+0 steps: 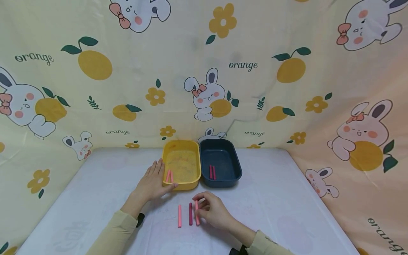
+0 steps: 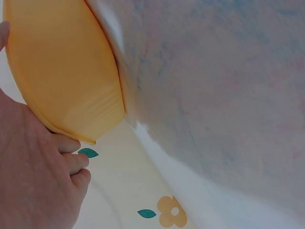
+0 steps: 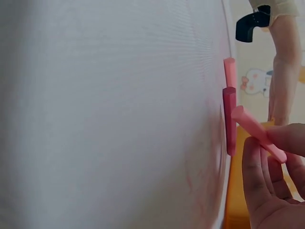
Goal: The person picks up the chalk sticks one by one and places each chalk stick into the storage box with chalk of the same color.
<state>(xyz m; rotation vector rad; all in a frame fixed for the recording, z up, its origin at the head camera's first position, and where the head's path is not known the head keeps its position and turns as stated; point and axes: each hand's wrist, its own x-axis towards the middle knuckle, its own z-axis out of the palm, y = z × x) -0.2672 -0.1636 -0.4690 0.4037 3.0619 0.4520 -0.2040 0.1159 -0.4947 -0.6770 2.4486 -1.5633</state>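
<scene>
My left hand point(image 1: 154, 186) rests along the left side of a yellow plastic bin point(image 1: 186, 186), fingers extended and thumb over its front rim. Between thumb and fingers, my right hand point(image 1: 215, 210) pinches a light pink crayon-like stick point(image 3: 252, 125), tilted just over the table in the right wrist view. Left of it lies a dark magenta stick point(image 1: 190, 214), and farther left another light pink stick point(image 1: 179, 216). Inside the yellow bin are two light pink sticks point(image 1: 167, 176). Two dark magenta sticks point(image 1: 214, 172) lie in the navy bin point(image 1: 220, 183).
Both bins stand side by side near the back of a white-covered table point(image 1: 271, 205). Behind and beside it hangs a patterned cloth point(image 1: 248, 92) with rabbits and oranges. Dark wrist straps point(image 1: 140, 219) sit at both sleeve cuffs.
</scene>
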